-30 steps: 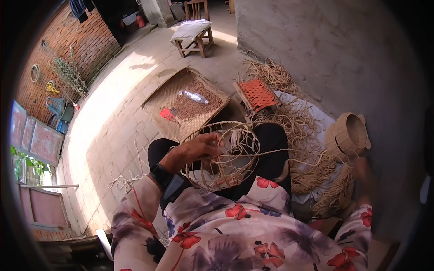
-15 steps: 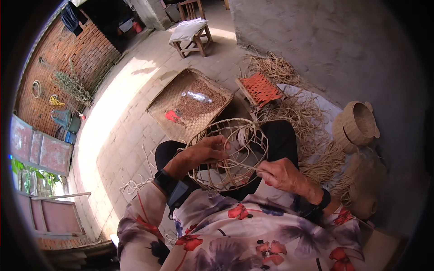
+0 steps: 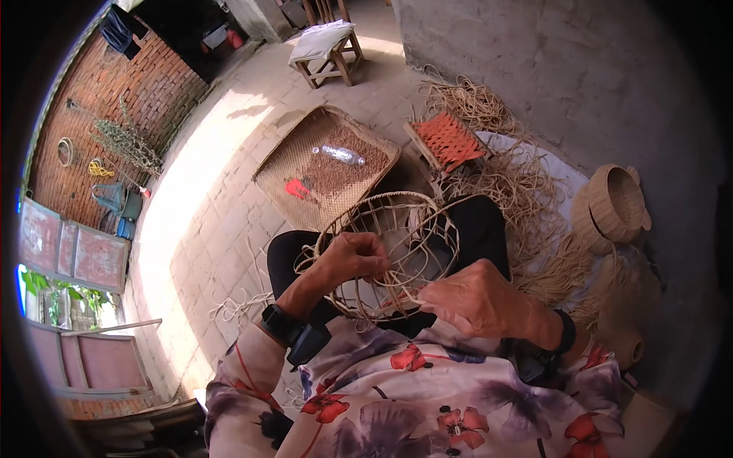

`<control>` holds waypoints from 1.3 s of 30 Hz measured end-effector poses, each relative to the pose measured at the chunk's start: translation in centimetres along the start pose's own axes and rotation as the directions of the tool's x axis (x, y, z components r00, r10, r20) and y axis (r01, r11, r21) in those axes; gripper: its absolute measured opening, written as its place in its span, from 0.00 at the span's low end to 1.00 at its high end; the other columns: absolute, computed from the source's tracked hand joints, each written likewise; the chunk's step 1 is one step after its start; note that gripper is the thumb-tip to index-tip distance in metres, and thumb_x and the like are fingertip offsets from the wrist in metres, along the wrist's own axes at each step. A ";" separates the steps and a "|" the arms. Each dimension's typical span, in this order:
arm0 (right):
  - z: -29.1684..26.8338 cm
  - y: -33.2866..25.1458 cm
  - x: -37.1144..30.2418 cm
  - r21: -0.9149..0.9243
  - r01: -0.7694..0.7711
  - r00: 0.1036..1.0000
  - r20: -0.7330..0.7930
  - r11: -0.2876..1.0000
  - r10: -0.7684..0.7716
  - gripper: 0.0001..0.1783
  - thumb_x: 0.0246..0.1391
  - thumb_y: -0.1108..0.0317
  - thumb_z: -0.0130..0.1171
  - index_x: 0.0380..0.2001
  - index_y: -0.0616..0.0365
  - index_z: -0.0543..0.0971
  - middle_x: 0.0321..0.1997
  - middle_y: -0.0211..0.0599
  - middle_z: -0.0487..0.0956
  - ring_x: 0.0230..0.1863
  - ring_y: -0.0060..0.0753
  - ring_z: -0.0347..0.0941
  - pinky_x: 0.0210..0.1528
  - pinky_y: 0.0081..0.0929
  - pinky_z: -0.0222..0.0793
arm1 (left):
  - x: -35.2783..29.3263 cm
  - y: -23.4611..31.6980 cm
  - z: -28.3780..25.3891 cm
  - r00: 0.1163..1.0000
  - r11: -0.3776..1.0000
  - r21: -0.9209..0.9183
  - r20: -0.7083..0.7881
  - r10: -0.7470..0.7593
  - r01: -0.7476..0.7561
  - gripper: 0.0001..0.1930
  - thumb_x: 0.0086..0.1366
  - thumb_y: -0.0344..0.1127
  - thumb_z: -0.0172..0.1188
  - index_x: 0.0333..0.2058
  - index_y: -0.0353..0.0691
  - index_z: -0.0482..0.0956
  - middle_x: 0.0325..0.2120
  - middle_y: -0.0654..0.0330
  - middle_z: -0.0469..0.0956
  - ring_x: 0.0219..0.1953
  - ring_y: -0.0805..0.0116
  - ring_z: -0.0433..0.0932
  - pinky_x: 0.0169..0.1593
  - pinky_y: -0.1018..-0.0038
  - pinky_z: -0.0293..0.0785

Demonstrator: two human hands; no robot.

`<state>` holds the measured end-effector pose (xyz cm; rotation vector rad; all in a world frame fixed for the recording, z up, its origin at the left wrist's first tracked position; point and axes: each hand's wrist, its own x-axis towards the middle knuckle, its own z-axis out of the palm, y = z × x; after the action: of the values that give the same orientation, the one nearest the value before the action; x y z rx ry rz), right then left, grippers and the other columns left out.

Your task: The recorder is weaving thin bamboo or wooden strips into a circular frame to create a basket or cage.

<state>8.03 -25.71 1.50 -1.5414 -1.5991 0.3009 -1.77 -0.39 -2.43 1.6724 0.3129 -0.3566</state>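
An open, half-woven basket [image 3: 379,201] of thin tan cane rests in my lap between my dark-clothed knees, its stakes and loops showing gaps all round. Reaching in over its near left side, my left hand [image 3: 353,257] is closed, thumb and fingers pinched at a cane strand inside. At the near right rim my right hand [image 3: 482,299] is closed too. Its thumb and forefinger pinch a cane strand [image 3: 406,294] that runs leftward across the basket. The back of that hand covers most of its other fingers.
Beyond my knees lies a square woven tray [image 3: 286,164] with brown grains, a clear bottle [image 3: 342,156] and something red. A low stool with an orange woven seat [image 3: 447,143] stands right of it. Loose cane bundles [image 3: 519,187] and finished baskets [image 3: 615,204] line the right wall.
My right hand has turned over and come nearer, its back now facing up. The left hand stays at the basket with fingers more curled. The whole view has shifted slightly.
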 end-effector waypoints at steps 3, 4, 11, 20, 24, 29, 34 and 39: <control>-1.0 1.8 4.1 -0.046 0.038 0.999 0.022 0.998 -0.037 0.07 0.53 0.67 0.60 0.27 0.56 0.73 0.22 0.42 0.75 0.26 0.48 0.76 0.27 0.38 0.69 | -0.1 0.3 0.1 0.999 0.999 0.033 -0.046 -0.015 0.016 0.06 0.62 0.32 0.64 0.30 0.37 0.78 0.23 0.66 0.79 0.26 0.80 0.77 0.30 0.83 0.72; -0.9 2.8 5.6 -0.035 0.050 0.999 0.016 0.998 -0.049 0.08 0.53 0.66 0.60 0.26 0.56 0.73 0.22 0.42 0.75 0.27 0.48 0.76 0.28 0.38 0.69 | -0.1 0.4 0.2 0.998 0.999 0.040 -0.063 -0.021 0.024 0.06 0.62 0.32 0.63 0.31 0.37 0.78 0.23 0.66 0.80 0.26 0.80 0.78 0.30 0.82 0.73; 2.2 10.4 8.4 -0.045 -0.045 0.992 0.118 0.998 0.050 0.08 0.53 0.64 0.61 0.28 0.56 0.77 0.24 0.41 0.75 0.29 0.46 0.74 0.32 0.39 0.68 | 0.0 0.0 -0.3 0.999 0.999 -0.039 -0.001 -0.034 0.033 0.07 0.63 0.33 0.63 0.29 0.36 0.78 0.24 0.64 0.80 0.28 0.78 0.79 0.31 0.80 0.75; 2.6 11.6 8.3 -0.022 -0.165 0.970 0.178 0.986 0.166 0.09 0.52 0.62 0.59 0.25 0.54 0.78 0.27 0.39 0.78 0.33 0.46 0.77 0.38 0.41 0.68 | 0.4 1.4 -0.2 0.990 0.990 0.003 -0.019 -0.143 0.143 0.12 0.61 0.37 0.66 0.26 0.35 0.77 0.22 0.63 0.79 0.25 0.78 0.78 0.28 0.81 0.73; 2.7 11.0 7.6 -0.248 -0.068 0.997 0.009 0.966 0.072 0.15 0.46 0.57 0.66 0.34 0.52 0.77 0.38 0.34 0.77 0.44 0.39 0.73 0.47 0.41 0.63 | 0.5 0.7 -0.1 0.990 0.990 0.022 -0.040 -0.136 0.137 0.13 0.60 0.38 0.67 0.26 0.35 0.77 0.21 0.62 0.79 0.23 0.78 0.78 0.26 0.81 0.73; 2.7 5.0 4.6 -0.215 0.036 0.990 -0.129 0.976 -0.065 0.43 0.32 0.52 0.75 0.53 0.54 0.69 0.50 0.38 0.70 0.51 0.40 0.67 0.53 0.43 0.60 | 0.7 0.9 0.1 0.993 0.993 0.048 -0.052 -0.106 0.109 0.13 0.60 0.39 0.66 0.29 0.33 0.79 0.21 0.62 0.79 0.23 0.77 0.78 0.26 0.79 0.74; 5.7 5.5 4.0 -0.100 -0.004 0.977 -0.214 0.995 -0.017 0.47 0.31 0.59 0.76 0.57 0.55 0.66 0.53 0.41 0.70 0.54 0.45 0.67 0.57 0.45 0.59 | 0.7 1.2 0.1 0.994 0.994 0.044 -0.054 -0.099 0.101 0.13 0.60 0.39 0.65 0.32 0.31 0.80 0.20 0.62 0.78 0.23 0.75 0.79 0.26 0.78 0.74; 6.2 6.1 4.0 0.057 0.012 0.968 -0.252 0.998 0.003 0.45 0.31 0.68 0.75 0.57 0.55 0.66 0.54 0.43 0.69 0.55 0.47 0.67 0.56 0.44 0.61 | 1.0 0.9 -0.3 0.988 0.987 0.060 -0.041 -0.148 0.150 0.13 0.60 0.38 0.64 0.34 0.31 0.80 0.21 0.61 0.78 0.24 0.76 0.78 0.28 0.78 0.74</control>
<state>8.42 -18.43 -4.80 -1.4679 -1.3824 0.1408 -0.51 -0.23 -1.99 1.7234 0.4594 -0.4522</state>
